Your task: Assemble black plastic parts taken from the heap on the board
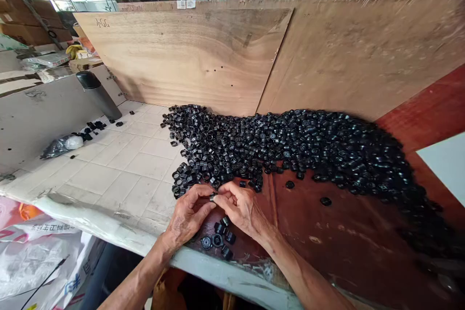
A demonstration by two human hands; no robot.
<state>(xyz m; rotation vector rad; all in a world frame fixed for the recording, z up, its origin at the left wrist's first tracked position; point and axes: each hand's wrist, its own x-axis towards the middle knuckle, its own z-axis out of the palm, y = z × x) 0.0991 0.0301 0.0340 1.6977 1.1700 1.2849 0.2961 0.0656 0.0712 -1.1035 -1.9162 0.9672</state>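
Note:
My left hand [191, 213] and my right hand [240, 203] meet near the table's front edge, fingers pinched together. Between the fingertips of both hands sits a small black ring-shaped part [212, 197], mostly covered by the fingers. Just below the hands lies a small group of black round parts [217, 240], some showing a ringed face. Behind the hands a long heap of similar black ring-shaped parts [290, 143] stretches from the middle to the far right. A few loose ones, such as a black part [325, 201], lie apart on the reddish-brown surface.
Wooden boards [189, 58] stand along the back of the table. On the left are a dark bottle [100, 96] and a plastic bag [60, 146] beside black bits on pale tiles [134, 169]. White sacks [39, 261] lie below the front edge at left.

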